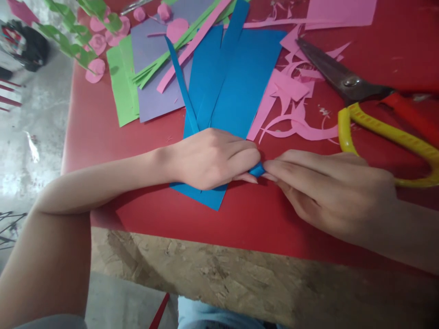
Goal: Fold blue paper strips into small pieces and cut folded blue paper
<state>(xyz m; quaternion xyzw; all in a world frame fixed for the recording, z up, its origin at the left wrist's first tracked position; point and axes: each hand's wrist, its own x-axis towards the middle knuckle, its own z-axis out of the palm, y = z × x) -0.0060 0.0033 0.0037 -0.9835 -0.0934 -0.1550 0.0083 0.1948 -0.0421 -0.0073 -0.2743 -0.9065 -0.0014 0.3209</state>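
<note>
Blue paper (256,170) between both hands (214,157) (338,187)

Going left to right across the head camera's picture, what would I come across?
Dark bundle on the floor → flat green paper → left hand → small blue piece at the fingertips → right hand.
</note>
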